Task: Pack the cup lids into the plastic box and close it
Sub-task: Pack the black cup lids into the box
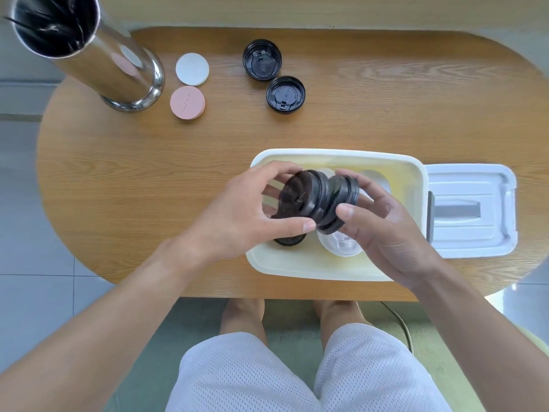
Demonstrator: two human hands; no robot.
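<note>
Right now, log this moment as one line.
both hands: left hand, right hand hold black lid stack over box | two black lids on table

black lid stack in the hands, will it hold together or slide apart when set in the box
The black lid stack already bends mid-length between the left hand and right hand, so it probably separates easily. Thin plastic: likely light, and laid sideways it may roll.

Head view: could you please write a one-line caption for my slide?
Both hands, left hand and right hand, hold a stack of black cup lids over the open plastic box; two black lids remain on the table.
</note>
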